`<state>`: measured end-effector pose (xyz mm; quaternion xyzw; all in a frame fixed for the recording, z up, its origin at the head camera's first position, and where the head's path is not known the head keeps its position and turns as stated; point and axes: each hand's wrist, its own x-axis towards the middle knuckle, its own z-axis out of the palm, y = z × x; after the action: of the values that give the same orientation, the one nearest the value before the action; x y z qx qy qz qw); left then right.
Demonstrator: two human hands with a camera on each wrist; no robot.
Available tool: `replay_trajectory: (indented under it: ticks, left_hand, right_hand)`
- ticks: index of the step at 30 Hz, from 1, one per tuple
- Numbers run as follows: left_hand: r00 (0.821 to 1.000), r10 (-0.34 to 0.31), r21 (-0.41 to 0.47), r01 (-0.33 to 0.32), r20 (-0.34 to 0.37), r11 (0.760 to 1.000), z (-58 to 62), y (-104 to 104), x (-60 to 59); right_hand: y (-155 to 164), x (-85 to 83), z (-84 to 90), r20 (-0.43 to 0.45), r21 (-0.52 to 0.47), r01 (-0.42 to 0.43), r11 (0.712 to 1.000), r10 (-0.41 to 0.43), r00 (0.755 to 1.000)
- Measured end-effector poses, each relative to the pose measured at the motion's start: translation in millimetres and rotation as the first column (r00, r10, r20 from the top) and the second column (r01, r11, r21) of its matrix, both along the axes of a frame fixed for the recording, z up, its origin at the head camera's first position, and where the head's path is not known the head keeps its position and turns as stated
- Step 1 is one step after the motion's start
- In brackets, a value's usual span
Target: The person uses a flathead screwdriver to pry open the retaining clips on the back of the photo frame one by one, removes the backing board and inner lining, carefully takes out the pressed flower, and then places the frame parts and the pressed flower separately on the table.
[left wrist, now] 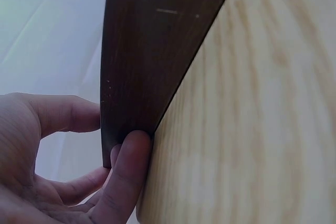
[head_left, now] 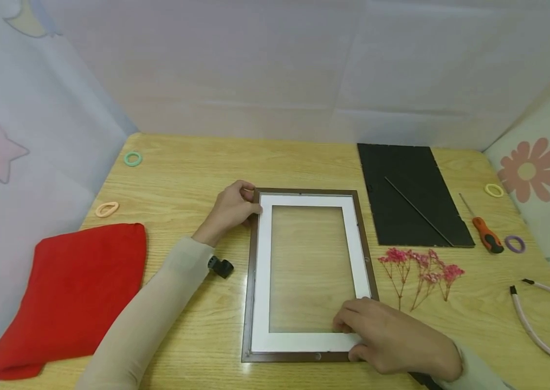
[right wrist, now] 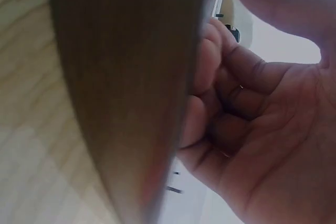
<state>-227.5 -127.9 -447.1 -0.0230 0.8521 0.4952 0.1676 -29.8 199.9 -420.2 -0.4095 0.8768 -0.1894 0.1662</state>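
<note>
A brown picture frame (head_left: 284, 357) lies on the table with a white mat (head_left: 262, 281) inside it; wood grain shows through the mat's opening. At the frame's top left corner, my left hand (head_left: 231, 208) grips the rim, thumb over the top edge and other fingers along the outer side. The left wrist view shows fingertips against the dark frame side (left wrist: 147, 51). My right hand (head_left: 387, 336) is at the bottom right corner, fingers curled over the rim onto the mat and thumb by the lower edge. Up close, the frame side (right wrist: 131, 77) stands beside my bent fingers.
Right of the frame are pink dried flowers (head_left: 421, 265), a black backing board (head_left: 392, 168) with a thin rod (head_left: 418, 211) on it, an orange screwdriver (head_left: 486, 235) and a headband (head_left: 528, 330). A red cloth (head_left: 79, 292) lies left. Small coloured rings (head_left: 515, 244) lie about both sides.
</note>
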Motion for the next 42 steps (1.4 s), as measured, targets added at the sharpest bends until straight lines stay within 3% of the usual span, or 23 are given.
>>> replay_trajectory:
  ticks: [4,11,17,27,31,37,42]
  left_hand:
    - [1.0,0.002,0.003,-0.002,0.002,1.0,-1.9,0,-0.8]
    - [1.0,0.004,0.01,-0.004,0.012,1.0,-2.5,0,-1.4]
    - [1.0,0.008,0.008,-0.008,0.012,1.0,-4.3,-1,-1.5]
    - [1.0,0.001,0.026,-0.002,0.013,1.0,-4.3,-2,-2.1]
    - [1.0,0.003,0.038,-0.003,0.022,0.999,-3.9,-2,-2.2]
    - [1.0,0.0,0.039,-0.001,0.026,0.999,-2.7,-3,-2.5]
    - [1.0,-0.006,0.042,0.005,0.025,0.999,-2.7,-4,-2.3]
  right_hand:
    - [0,-1.7,-1.3,0.019,-0.017,0.003,1.0,-0.003,1.0]
    - [0,-0.8,-3.7,-0.061,-0.047,-0.019,0.999,0.016,0.998]
    - [-2,-0.8,-3.6,-0.04,-0.038,0.003,0.999,-0.004,0.999]
    - [-5,-0.8,-5.0,-0.108,-0.073,-0.006,0.997,-0.002,0.994]
    - [-6,-0.2,-4.6,-0.098,-0.079,0.018,0.997,-0.026,0.995]
    - [-4,5.4,-7.4,-0.136,-0.154,0.036,0.987,-0.058,0.989]
    - [0,10.4,-11.4,-0.176,-0.224,0.001,0.975,-0.041,0.984]
